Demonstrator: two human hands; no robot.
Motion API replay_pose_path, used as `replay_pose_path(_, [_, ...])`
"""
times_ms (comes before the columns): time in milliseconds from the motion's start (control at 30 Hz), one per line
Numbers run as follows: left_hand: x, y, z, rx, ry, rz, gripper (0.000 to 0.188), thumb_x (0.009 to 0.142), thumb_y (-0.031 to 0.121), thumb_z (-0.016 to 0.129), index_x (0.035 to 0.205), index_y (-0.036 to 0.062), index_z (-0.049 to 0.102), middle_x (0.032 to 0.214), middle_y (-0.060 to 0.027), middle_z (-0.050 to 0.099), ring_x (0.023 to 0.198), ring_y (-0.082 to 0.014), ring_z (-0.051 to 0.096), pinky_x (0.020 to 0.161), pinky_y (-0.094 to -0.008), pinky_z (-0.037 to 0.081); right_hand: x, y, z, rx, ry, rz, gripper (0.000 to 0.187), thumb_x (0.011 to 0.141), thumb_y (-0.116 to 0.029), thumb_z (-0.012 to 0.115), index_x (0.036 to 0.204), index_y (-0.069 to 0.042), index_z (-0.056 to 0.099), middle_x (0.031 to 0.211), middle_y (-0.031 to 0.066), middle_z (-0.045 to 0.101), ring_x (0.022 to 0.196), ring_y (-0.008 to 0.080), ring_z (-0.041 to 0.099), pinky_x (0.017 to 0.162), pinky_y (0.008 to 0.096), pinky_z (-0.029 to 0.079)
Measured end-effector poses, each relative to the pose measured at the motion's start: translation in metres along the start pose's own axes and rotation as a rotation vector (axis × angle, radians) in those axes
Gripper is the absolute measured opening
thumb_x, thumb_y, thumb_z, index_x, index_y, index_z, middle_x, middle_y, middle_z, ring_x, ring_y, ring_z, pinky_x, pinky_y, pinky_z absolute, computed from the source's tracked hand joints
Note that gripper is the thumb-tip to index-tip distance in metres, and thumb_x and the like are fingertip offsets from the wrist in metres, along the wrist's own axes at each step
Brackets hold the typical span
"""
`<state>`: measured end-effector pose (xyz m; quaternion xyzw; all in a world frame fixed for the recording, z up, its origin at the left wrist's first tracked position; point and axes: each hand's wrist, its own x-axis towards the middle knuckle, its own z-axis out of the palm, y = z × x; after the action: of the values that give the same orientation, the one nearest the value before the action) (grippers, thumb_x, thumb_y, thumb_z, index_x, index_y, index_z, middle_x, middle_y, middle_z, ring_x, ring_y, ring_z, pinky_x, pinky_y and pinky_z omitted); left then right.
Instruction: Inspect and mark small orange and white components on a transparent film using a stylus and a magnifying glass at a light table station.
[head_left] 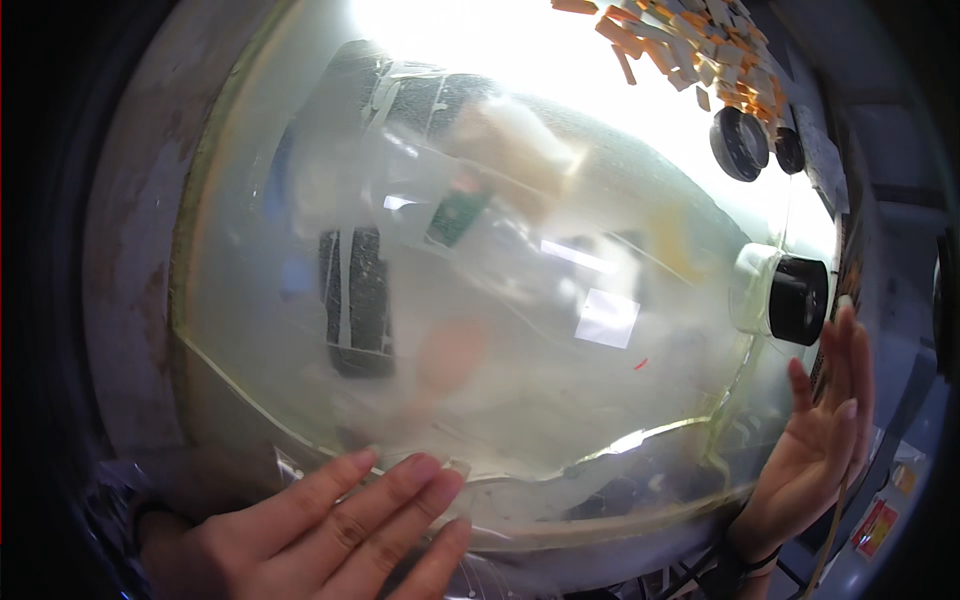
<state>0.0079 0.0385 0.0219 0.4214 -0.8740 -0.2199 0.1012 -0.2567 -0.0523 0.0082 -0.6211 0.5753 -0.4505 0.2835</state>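
The glossy surface [540, 395] bears a black-topped container [798, 302] just beside the right hand [815, 430].

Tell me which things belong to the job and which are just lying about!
Probably the job:
small, clear, shiny piece at the left hand
maybe the black-and-clear rounded object near the open right hand; touching is unclear

Probably just lying about:
heap of small orange-and-white blocks
round black dish-like object
smaller round black object

Orange-and-white pieces [722, 50] (a loose heap)
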Motion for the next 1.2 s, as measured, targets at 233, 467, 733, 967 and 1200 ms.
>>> replay_pose_path(233, [0.005,0.006,0.014,0.097,0.116,-0.003,0.019,0.079,0.015,0.046,0.088,0.0081,0.061,0.085,-0.012,0.063,0.084,-0.0208,0.062,0.069,-0.0292,0.051,-0.021,-0.006,-0.001,0.048,-0.297,-0.045,0.057,0.082,-0.029,0.04,0.127,0.005,0.029,0.131,0.0225,0.03,0.119,0.0308,0.034,0.084,0.0401,0.042])
replay_pose_path(467, [0.011,0.011,0.021,0.227,0.153,0.054,0.02,0.08,0.017,0.044,0.083,0.0069,0.061,0.087,-0.0154,0.063,0.086,-0.0243,0.062,0.07,-0.032,0.051,-0.025,-0.006,-0.005,0.027,-0.403,-0.01,0.065,0.083,-0.036,0.045,0.131,0.001,0.021,0.135,0.0206,0.023,0.121,0.0307,0.031,0.083,0.0389,0.043])
replay_pose_path(733, [0.019,0.024,0.002,0.288,0.03,0.104,0.038,0.083,0.036,0.042,0.088,0.0018,0.059,0.095,-0.02,0.059,0.088,-0.028,0.059,0.072,-0.0343,0.048,-0.025,0.005,-0.016,0.054,-0.542,-0.131,0.064,0.083,-0.028,0.051,0.133,-0.002,0.019,0.137,0.0171,0.022,0.11,0.0213,0.039,0.072,0.0282,0.043])
replay_pose_path(967, [0.026,0.003,0.0,0.107,0.062,0.091,0.062,0.067,0.064,0.052,0.091,0.0064,0.053,0.097,-0.0178,0.056,0.09,-0.037,0.054,0.079,-0.0488,0.041,-0.017,0.012,-0.019,-0.042,-0.56,-0.278,0.061,0.082,-0.009,0.051,0.133,-0.003,0.018,0.137,0.0196,0.02,0.091,0.0166,0.046,0.06,0.0211,0.044])
replay_pose_path(1200, [0.025,-0.021,0.004,-0.125,0.101,0.011,0.071,0.064,0.065,0.055,0.105,0.0077,0.049,0.109,-0.0257,0.049,0.098,-0.0368,0.046,0.086,-0.05,0.031,-0.016,0.011,-0.022,-0.106,-0.601,-0.491,0.062,0.083,-0.01,0.049,0.134,-0.005,0.013,0.136,0.0232,0.017,0.087,0.0154,0.046,0.057,0.0189,0.044])
